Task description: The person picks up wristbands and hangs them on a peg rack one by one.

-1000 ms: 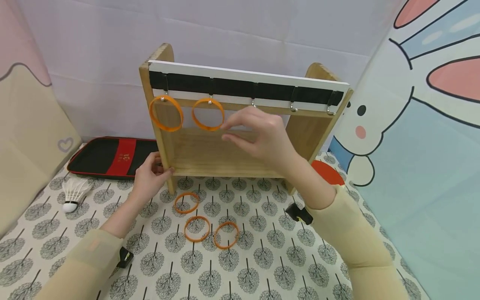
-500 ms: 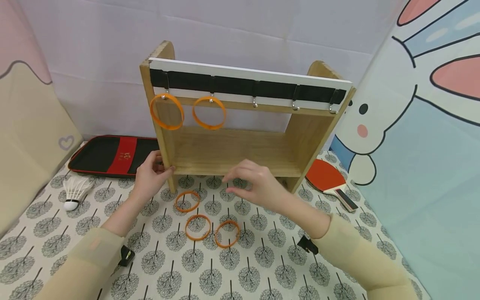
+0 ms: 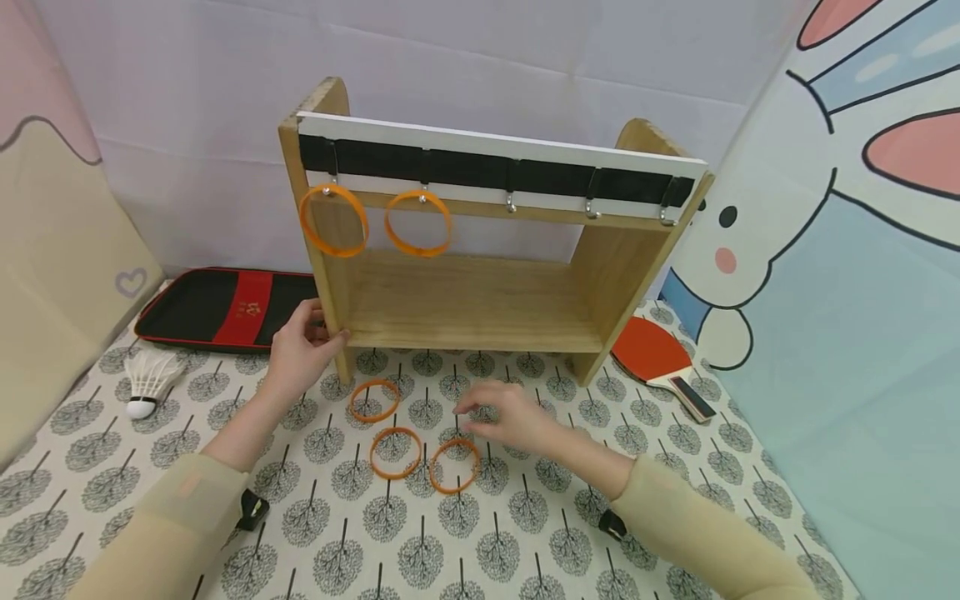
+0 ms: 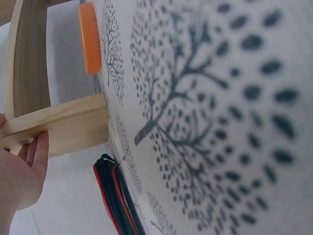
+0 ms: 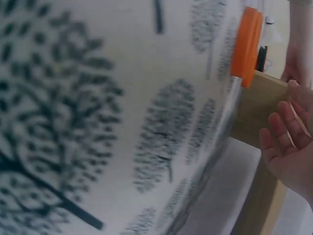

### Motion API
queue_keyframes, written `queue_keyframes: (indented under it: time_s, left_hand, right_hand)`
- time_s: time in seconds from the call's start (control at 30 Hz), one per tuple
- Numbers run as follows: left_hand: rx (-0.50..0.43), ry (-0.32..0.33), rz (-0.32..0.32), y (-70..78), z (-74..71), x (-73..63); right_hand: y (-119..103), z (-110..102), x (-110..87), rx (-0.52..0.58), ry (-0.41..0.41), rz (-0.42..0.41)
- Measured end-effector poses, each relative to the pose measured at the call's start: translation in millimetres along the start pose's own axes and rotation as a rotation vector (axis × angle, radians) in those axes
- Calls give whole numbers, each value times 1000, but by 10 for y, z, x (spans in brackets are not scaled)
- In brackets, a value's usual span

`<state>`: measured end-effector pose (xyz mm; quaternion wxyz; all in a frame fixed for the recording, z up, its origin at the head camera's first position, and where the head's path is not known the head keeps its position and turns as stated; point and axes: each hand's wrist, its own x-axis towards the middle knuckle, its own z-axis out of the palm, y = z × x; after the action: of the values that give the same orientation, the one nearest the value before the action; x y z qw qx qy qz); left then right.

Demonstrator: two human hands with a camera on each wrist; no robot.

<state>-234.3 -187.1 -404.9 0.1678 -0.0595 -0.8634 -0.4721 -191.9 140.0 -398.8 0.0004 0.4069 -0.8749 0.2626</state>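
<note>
My left hand (image 3: 300, 342) grips the lower left side panel of a wooden rack (image 3: 480, 300); in the left wrist view the fingers (image 4: 40, 149) lie against the panel's outer face. Two orange rings (image 3: 333, 252) hang from the two leftmost metal hooks. Over the tablecloth, my right hand (image 3: 513, 417) holds nothing, its fingers loosely bent. Just left of and below it lies an orange ring (image 3: 432, 477). Beside that lie a second loose ring (image 3: 372, 467) and a third ring (image 3: 352, 408), close to the rack's left leg.
A black and red case (image 3: 198, 312) lies left of the rack, with a shuttlecock (image 3: 150, 379) in front of it. At the right lies a red table tennis bat (image 3: 652, 350). Three bare hooks (image 3: 590, 208) line the rack's right part.
My right hand has come down from beside the second hanging ring to just above the tablecloth near the loose rings. My left hand stays on the rack.
</note>
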Motion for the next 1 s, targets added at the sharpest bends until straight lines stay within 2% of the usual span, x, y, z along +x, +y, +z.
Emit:
queue_keyframes:
  time_s: [0.1, 0.3, 0.47, 0.63, 1.0]
  left_hand:
    - [-7, -9, -6, 3, 4, -5]
    - [1, 2, 9, 1, 2, 3]
    - [1, 5, 2, -2, 1, 9]
    - [-8, 8, 5, 5, 3, 8]
    - [-11, 9, -4, 5, 6, 13]
  right_hand:
    - [81, 86, -28, 4, -53, -5]
    - [179, 176, -36, 18, -109, -73]
    - [221, 218, -21, 22, -152, -55]
    - [229, 240, -12, -18, -160, -48]
    - [271, 269, 29, 15, -156, -48]
